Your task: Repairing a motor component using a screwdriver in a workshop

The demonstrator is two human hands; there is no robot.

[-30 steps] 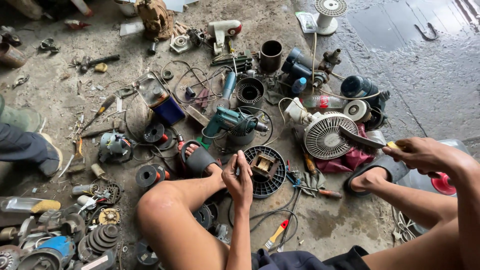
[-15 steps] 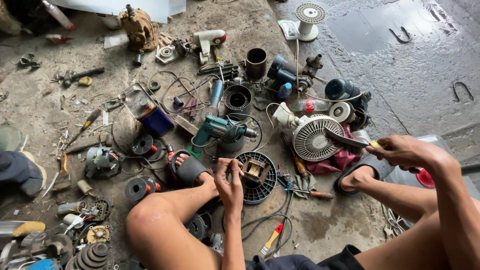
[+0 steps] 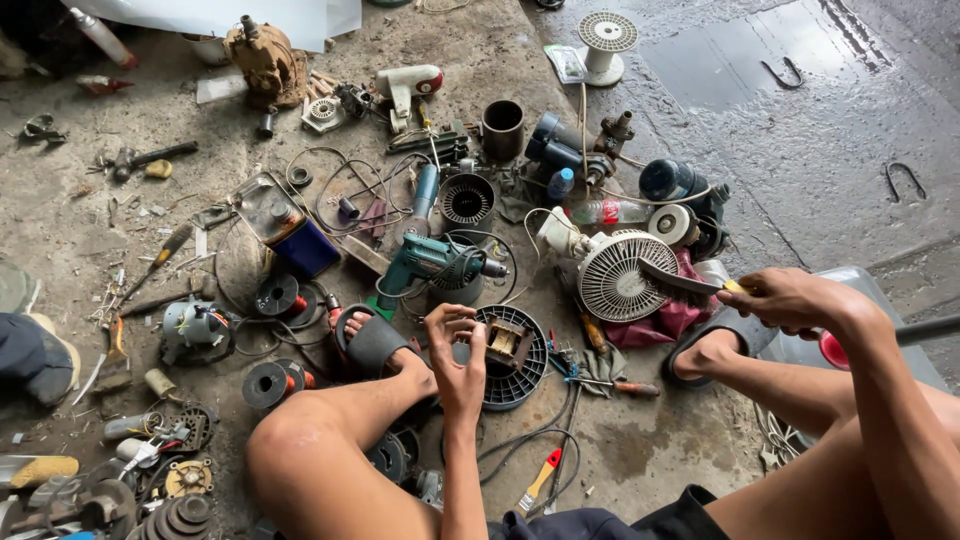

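- Left hand: raised just above the near-left rim of the black round grille; fingers curled with the tips pinched together, possibly on a very small part, though none can be made out.
- Black round grille: lies flat on the concrete between the person's legs and serves as a tray for one small square transformer-like block at its centre.
- Right hand: up and to the right of the black grille, closed around the handle of a brush; the bristle end rests on the white fan grille, a position suited to scrubbing it.
- Teal electric drill: one, lying on its side just beyond the black grille.
- Count: two round grilles, one drill, one brush, two sandalled feet flanking the work.
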